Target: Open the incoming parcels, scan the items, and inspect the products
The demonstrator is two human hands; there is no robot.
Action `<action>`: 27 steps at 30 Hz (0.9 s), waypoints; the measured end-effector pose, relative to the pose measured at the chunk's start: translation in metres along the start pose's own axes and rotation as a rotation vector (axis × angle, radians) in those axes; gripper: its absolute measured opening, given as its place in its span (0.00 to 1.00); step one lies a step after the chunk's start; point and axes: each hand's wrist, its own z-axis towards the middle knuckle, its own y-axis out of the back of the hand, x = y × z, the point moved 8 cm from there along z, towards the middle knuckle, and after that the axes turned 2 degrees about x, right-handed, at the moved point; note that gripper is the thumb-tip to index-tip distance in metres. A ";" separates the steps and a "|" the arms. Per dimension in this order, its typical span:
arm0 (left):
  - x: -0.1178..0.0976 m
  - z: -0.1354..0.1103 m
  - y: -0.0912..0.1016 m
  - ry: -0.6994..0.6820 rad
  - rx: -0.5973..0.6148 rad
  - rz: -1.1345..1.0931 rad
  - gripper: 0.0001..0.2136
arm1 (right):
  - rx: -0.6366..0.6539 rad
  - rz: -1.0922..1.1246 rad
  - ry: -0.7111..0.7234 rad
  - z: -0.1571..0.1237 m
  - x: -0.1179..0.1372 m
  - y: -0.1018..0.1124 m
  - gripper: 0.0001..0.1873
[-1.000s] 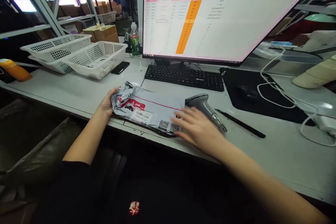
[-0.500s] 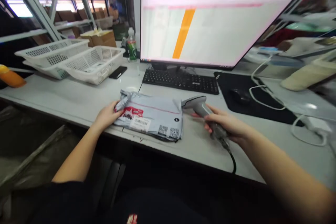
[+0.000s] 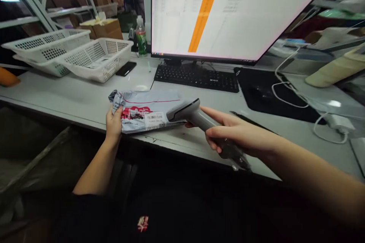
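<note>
My left hand (image 3: pixel 114 123) grips the left edge of a grey plastic mailer bag (image 3: pixel 137 100) at the front of the desk. Red print and a white barcode label (image 3: pixel 155 120) show on the bag's upper face. Wrapped in my right hand (image 3: pixel 228 129) is a grey barcode scanner (image 3: pixel 196 115). Its head points left, over the right part of the bag and close to the label, covering that end. Whether scanner and bag touch, I cannot tell.
Behind the bag are a black keyboard (image 3: pixel 194 78) and a large monitor (image 3: pixel 228 19). White plastic baskets (image 3: pixel 114 60), a phone (image 3: pixel 126 69) and a green bottle (image 3: pixel 141 40) stand left. At right lie a mouse (image 3: pixel 261 92) on a black mat (image 3: pixel 256 108) and white cables (image 3: pixel 275 95).
The scanner has moved left, from beside the bag to over its right part. My left hand has shifted the bag left and tilted it. The view has dipped slightly.
</note>
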 end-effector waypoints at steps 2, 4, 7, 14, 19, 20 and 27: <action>0.000 -0.001 0.001 0.024 -0.014 -0.037 0.20 | 0.016 -0.023 0.002 -0.003 0.002 -0.005 0.54; 0.000 -0.001 0.000 0.043 -0.020 -0.056 0.21 | 0.034 -0.039 0.002 -0.008 0.005 -0.010 0.53; 0.000 -0.001 -0.001 0.049 -0.026 -0.060 0.20 | 0.030 -0.048 0.004 -0.015 0.011 -0.015 0.54; -0.002 -0.007 0.002 0.070 -0.009 0.072 0.20 | -0.008 0.022 0.033 -0.015 0.014 -0.015 0.55; 0.005 -0.007 0.010 0.097 -0.040 0.035 0.20 | -0.094 0.000 0.092 0.004 -0.001 0.016 0.55; 0.005 -0.006 0.012 0.083 -0.059 0.022 0.21 | -0.150 -0.008 0.119 0.009 -0.006 0.029 0.54; 0.000 -0.008 0.025 0.074 -0.215 -0.084 0.27 | -0.459 -0.327 0.107 0.040 -0.051 0.124 0.39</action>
